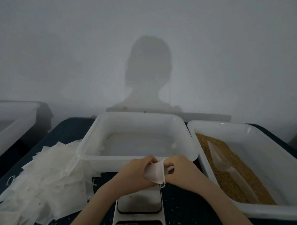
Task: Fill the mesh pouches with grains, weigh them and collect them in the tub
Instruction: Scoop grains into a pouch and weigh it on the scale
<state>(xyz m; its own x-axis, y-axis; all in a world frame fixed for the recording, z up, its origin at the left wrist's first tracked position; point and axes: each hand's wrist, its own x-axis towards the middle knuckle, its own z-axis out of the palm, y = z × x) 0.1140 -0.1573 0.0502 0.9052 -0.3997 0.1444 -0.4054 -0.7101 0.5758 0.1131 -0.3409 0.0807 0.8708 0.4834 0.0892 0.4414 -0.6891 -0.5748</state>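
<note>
Early stage: both hands, left hand point(135, 170) and right hand point(180, 170), pinch an unfilled pouch point(156, 173) open above the scale point(140, 201) (collection tub point(136, 162) looks near-empty), filling and weighing remain.

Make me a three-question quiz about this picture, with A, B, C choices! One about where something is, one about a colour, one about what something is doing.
1. Where is the scoop?
A. in the grain tub
B. on the scale
C. on the pouch pile

2. What colour are the grains?
A. green
B. golden brown
C. black

3. What is happening with the pouch?
A. it lies on the scale
B. it sits in the middle tub
C. both hands hold it

Answers:
1. A, the scoop lies on the grains in the tub on the right.
2. B, they look golden brown.
3. C, the left hand and right hand pinch it above the scale.
</note>
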